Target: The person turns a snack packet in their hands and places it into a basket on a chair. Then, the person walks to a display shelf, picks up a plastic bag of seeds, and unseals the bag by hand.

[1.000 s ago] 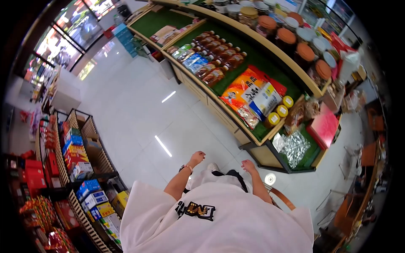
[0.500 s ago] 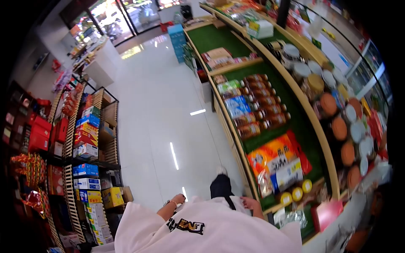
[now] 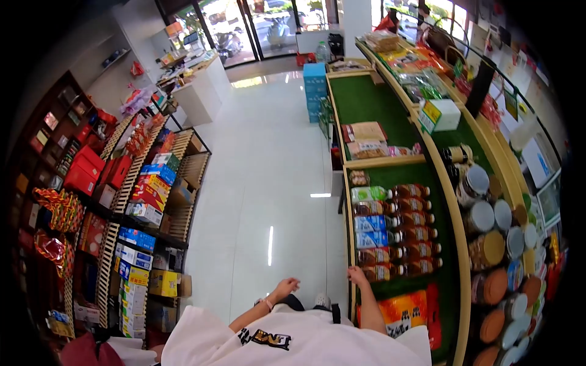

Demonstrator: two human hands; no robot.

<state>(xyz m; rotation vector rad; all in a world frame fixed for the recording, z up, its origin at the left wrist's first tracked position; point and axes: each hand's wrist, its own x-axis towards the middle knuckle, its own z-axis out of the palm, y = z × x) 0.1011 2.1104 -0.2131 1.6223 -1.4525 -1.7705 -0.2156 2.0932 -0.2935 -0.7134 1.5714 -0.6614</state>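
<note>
My left hand (image 3: pixel 285 287) hangs in front of my white shirt, above the pale tiled floor (image 3: pixel 244 201). Its fingers are loosely curled with nothing visible in them, and a band circles the wrist. My right hand (image 3: pixel 356 275) is closed, with nothing visible in it, near the left edge of the display stand. Beside it on green matting lie rows of brown drink bottles (image 3: pixel 420 251), blue-labelled packs (image 3: pixel 371 231) and a green-labelled bottle (image 3: pixel 370 194). An orange bag (image 3: pixel 403 312) lies nearer me, partly behind my right forearm.
Shelves of boxes (image 3: pixel 146 198) line the left side. Lidded jars (image 3: pixel 486 249) stand at the right. Blue boxes (image 3: pixel 315 91) and a white counter (image 3: pixel 201 91) are farther ahead, before glass doors (image 3: pixel 256 30). Another person's maroon and white clothing (image 3: pixel 91 351) shows at the bottom left.
The view has turned left and moved forward along the aisle. The bottles are now beside my right hand, and another person's clothing has appeared at the bottom left.
</note>
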